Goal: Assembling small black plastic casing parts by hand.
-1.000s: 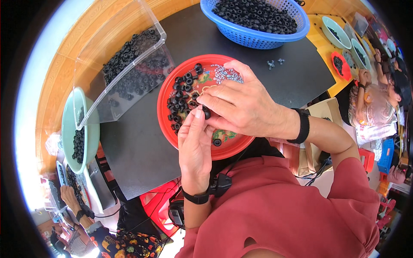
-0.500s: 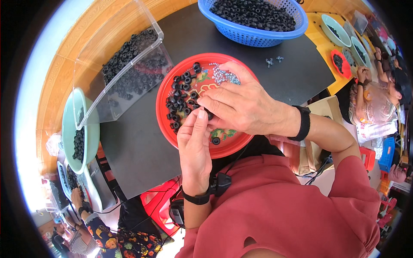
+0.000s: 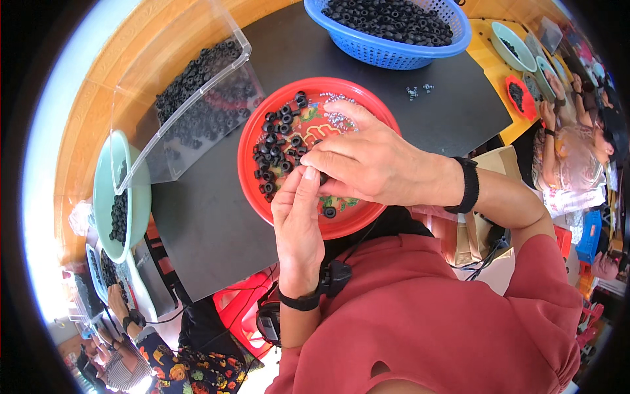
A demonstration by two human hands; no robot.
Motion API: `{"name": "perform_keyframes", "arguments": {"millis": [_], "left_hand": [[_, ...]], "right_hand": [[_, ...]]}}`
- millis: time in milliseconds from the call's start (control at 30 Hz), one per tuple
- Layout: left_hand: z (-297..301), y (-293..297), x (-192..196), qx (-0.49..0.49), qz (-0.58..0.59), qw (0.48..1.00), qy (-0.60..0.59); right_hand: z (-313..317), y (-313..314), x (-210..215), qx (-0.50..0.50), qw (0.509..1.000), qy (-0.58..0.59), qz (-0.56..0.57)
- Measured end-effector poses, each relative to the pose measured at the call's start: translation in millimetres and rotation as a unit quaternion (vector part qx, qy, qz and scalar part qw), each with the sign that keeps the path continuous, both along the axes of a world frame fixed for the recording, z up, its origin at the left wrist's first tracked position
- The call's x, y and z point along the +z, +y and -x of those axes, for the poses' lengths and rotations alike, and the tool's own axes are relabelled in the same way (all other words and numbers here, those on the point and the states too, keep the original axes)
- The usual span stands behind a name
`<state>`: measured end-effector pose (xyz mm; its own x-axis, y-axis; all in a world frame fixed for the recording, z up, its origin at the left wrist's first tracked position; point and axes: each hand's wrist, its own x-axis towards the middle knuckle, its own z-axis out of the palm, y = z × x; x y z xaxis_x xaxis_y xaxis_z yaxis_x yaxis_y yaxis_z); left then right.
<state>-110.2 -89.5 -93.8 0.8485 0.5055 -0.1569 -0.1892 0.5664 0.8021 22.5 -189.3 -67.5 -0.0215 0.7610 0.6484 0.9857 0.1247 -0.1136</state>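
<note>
Over a red tray [image 3: 248, 176] on the dark table, my two hands meet fingertip to fingertip. My left hand [image 3: 296, 213] pinches a small black ring-shaped part [image 3: 323, 178], mostly hidden by the fingers. Closed in from the right, my right hand [image 3: 367, 157] has its thumb and fingers at the same part. Loose black parts [image 3: 274, 148] lie on the tray's left side, and one black part [image 3: 329, 212] sits alone near its front rim. Small shiny silver pieces [image 3: 338, 121] are heaped at the tray's far side, partly behind my right hand.
A clear plastic bin [image 3: 190, 98] of black parts tips toward the table at left, above a pale green basin [image 3: 141, 197]. At the far edge stands a blue basket [image 3: 394, 54] full of black parts. A few silver pieces [image 3: 412, 93] lie right of it. Other people work at both sides.
My hands stay together at the tray with only slight finger movement. At the right, a co-worker's raised hand has shifted a little.
</note>
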Motion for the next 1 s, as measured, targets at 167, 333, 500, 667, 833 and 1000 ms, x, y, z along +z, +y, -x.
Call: {"name": "perform_keyframes", "arguments": {"millis": [167,333,500,667,833,1000], "left_hand": [[0,1,-3,-0.003,-0.028,0.999,-0.021],[0,-2,2,-0.001,-0.045,0.999,-0.017],[1,-2,2,-0.008,-0.068,0.997,-0.035],[3,-3,2,-0.017,-0.055,0.998,-0.024],[5,0,0,-0.038,-0.063,0.997,0.006],[7,0,3,-0.043,-0.072,0.996,0.03]], "right_hand": [[-1,1,4,-0.002,0.999,0.05,0.008],[1,0,9,-0.015,0.996,0.067,0.056],[3,-2,13,-0.012,0.994,0.059,0.087],[4,-4,9,-0.011,0.992,0.054,0.115],[7,-5,5,-0.037,0.994,0.002,0.101],[8,-6,2,-0.055,0.994,-0.027,0.086]]}}
